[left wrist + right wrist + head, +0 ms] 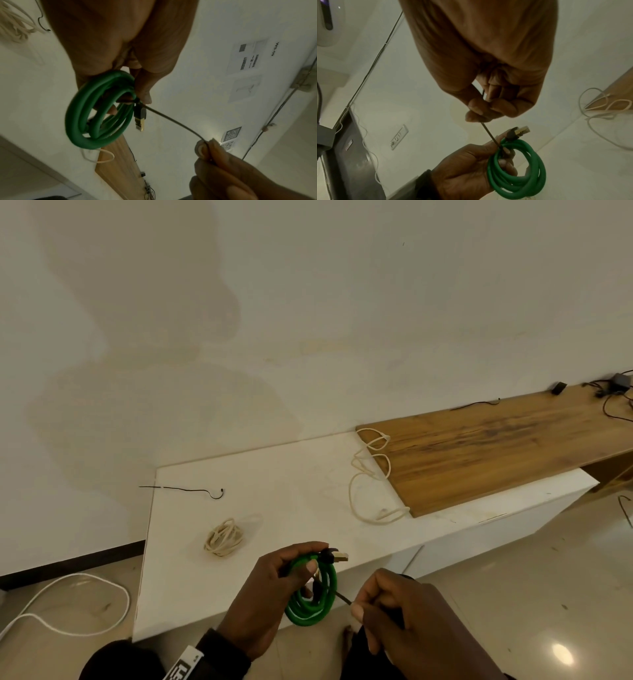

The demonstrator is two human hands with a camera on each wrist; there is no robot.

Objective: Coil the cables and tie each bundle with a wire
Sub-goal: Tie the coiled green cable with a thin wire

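Observation:
My left hand (274, 583) grips a coiled green cable (310, 607) by its top, thumb across the loops, just over the front edge of the white table (291, 481). The coil (82, 115) hangs from the fingers, its gold-tipped plug (140, 119) sticking out. A thin black tie wire (171, 119) is wrapped round the loops and runs taut to my right hand (383, 618), which pinches its free end. In the right wrist view the wire (489, 135) leads from my right hand (481, 113) down to the coil (518, 174) in my left hand (471, 173).
A coiled cream cable (224, 537) lies on the white table, and a loose black wire (191, 491) lies behind it. An uncoiled cream cable (370, 484) trails over the edge of the wooden board (496, 446). A white cable (68, 604) loops on the floor at left.

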